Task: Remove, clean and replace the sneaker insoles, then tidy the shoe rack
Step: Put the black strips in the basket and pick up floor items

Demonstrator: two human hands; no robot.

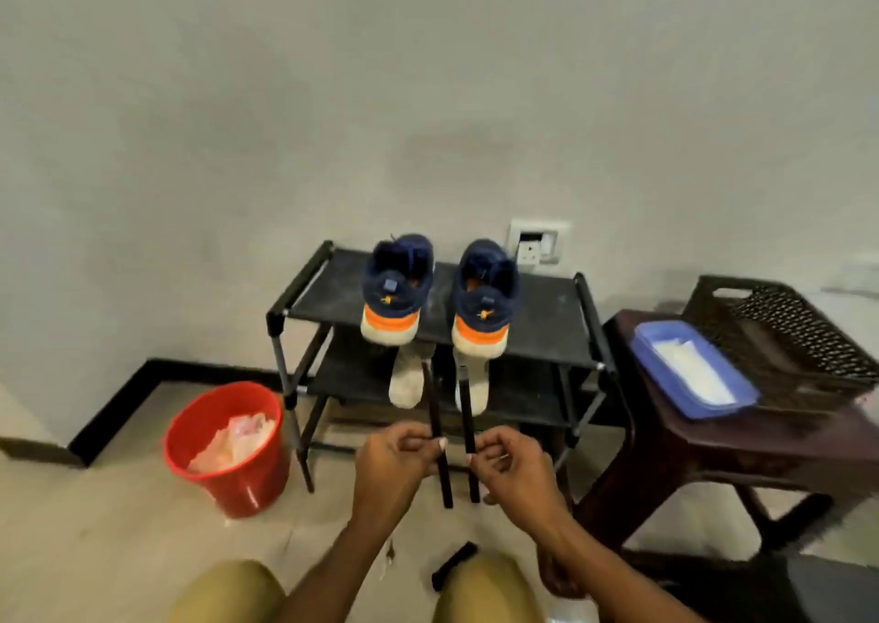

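Observation:
Two navy sneakers with orange and white heels, the left sneaker (397, 289) and the right sneaker (485, 296), stand heel-first on the top shelf of the black shoe rack (547, 318). My left hand (395, 456) pinches one insole (406, 382) and my right hand (509, 461) pinches the other insole (478, 387). Both insoles stand upright in front of the rack's lower shelf. Their lower parts look like thin dark strips seen edge-on, and their pale grey upper ends face me just under the sneaker heels.
A red bucket (228, 432) with crumpled pale material stands on the floor left of the rack. On the right, a dark brown stool (713, 432) carries a blue tub (694, 370) of white contents and a brown basket (785, 332). A small black object (454, 565) lies by my knees.

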